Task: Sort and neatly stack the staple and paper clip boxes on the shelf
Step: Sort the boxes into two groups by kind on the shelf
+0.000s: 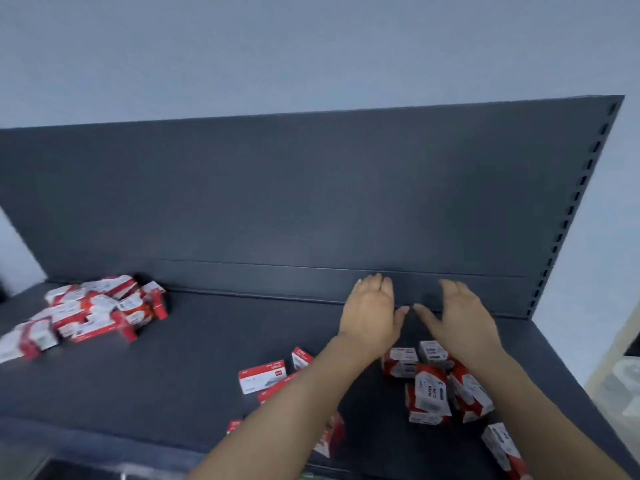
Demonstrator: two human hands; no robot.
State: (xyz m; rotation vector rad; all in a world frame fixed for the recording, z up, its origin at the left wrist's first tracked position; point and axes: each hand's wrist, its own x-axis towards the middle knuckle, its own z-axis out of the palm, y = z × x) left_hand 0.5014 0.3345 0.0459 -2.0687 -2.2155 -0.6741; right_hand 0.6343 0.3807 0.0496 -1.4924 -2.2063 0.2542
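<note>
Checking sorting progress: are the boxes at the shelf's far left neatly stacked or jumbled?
Jumbled: the left pile of boxes lies as a loose heap on the shelf, boxes overlapping at differing angles.

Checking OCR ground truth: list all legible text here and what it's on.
"PAPER CLIPS": printed sideways on the red-and-white box in the right cluster.
"3": same box, beside that text.
flat white box at centre: print blurred, unreadable.
left pile of boxes: all blurred, unreadable.
</note>
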